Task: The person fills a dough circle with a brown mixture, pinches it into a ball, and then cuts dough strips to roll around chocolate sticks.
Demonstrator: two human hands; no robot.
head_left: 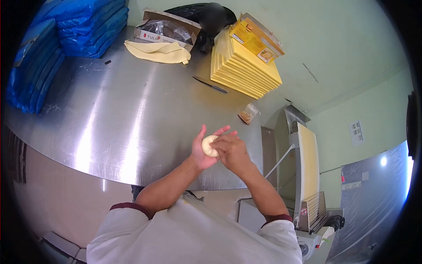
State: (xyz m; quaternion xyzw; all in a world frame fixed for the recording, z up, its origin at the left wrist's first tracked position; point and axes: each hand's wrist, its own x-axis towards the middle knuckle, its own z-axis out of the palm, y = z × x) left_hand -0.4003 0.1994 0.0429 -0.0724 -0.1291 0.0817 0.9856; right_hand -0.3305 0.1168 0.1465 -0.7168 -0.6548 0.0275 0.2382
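Observation:
A round, pale piece of dough [208,148] rests in the palm of my left hand [201,155], whose thumb and fingers curve around it. From the right, my right hand [234,152] reaches over with bent fingers, and its fingertips press into the top of the dough. Both hands are above the near part of the steel table [171,119]. Beyond them lies a small clear bag [249,113] with something brown inside. A knife [211,84] with a dark blade lies farther back. At the rear, a loose sheet of pale dough [158,52] is spread in folds.
Blue plastic-wrapped stacks [88,31] fill the back left. An open carton [169,31] and black bag [184,9] stand behind the dough sheet. Right of them, a pile of yellow slabs [241,66] carries a yellow box [255,39]. A machine with a raised belt [309,163] stands at right.

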